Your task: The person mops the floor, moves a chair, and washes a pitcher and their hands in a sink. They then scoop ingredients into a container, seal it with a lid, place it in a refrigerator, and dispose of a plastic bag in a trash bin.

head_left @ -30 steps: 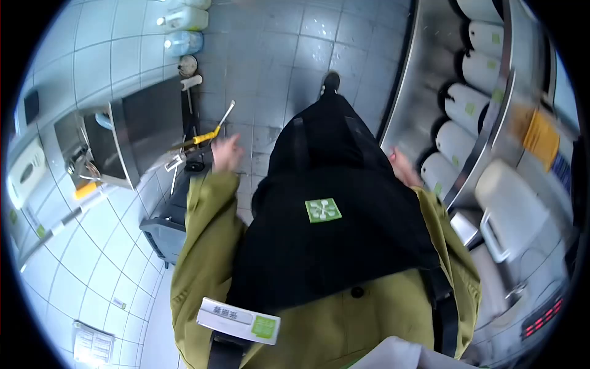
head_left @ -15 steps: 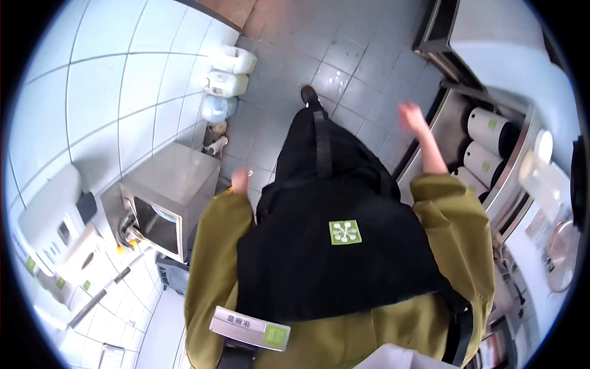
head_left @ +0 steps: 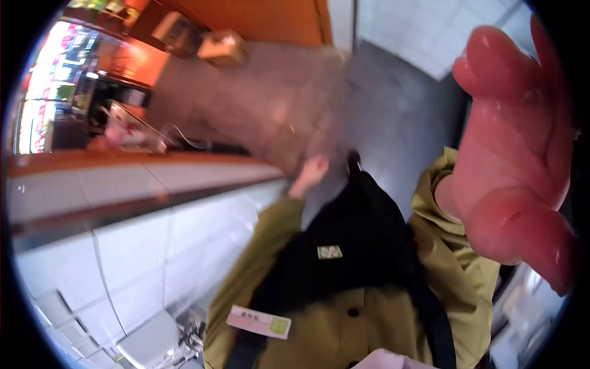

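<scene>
My left hand (head_left: 314, 167) is out in front of the floor at the end of its olive sleeve (head_left: 261, 230), small and blurred. It seems to touch nothing, and its fingers are too smeared to read. Very large and close to the camera, my right hand (head_left: 513, 141) is raised at the right side. Its fingers are bent but apart, with nothing visible between them; part of it runs out of view. Between the arms hangs my black apron (head_left: 369, 264) with a small green-and-white patch (head_left: 330, 252). A name tag (head_left: 258, 321) is pinned on the chest.
A low white-tiled wall (head_left: 129, 227) with an orange-brown ledge (head_left: 92, 163) runs along the left. Cardboard boxes (head_left: 222, 48) stand on the grey floor (head_left: 227, 92) beyond. A bright lit sign (head_left: 52, 92) shows at far left, and white tiles (head_left: 418, 31) at upper right.
The view has swung from the narrow tiled passage towards the orange-lit area. My right hand has risen from beside the counter to right before the camera. My left hand has moved further forward.
</scene>
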Action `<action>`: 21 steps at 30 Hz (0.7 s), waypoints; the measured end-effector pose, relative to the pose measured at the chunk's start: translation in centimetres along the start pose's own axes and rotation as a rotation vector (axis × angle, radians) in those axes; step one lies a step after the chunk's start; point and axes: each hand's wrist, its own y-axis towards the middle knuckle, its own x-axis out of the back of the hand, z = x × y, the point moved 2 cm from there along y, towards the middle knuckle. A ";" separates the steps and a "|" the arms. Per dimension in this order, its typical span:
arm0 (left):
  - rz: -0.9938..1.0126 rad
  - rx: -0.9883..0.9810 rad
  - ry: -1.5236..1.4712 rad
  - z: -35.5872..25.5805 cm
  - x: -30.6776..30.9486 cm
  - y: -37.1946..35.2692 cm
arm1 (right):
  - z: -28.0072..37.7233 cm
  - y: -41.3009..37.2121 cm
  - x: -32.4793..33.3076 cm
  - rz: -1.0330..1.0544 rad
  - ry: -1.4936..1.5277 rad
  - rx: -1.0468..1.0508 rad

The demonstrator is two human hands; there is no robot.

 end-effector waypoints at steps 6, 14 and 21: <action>-0.796 0.795 -1.135 16.6 7.4 -0.4 | -15.5 18.7 5.5 0.061 0.146 0.002; -0.655 1.177 -1.470 29.9 14.2 11.1 | -28.2 41.2 -1.4 0.414 0.306 0.259; -0.892 0.751 -1.112 25.2 41.1 28.4 | -42.6 57.9 -8.7 0.576 0.415 -0.027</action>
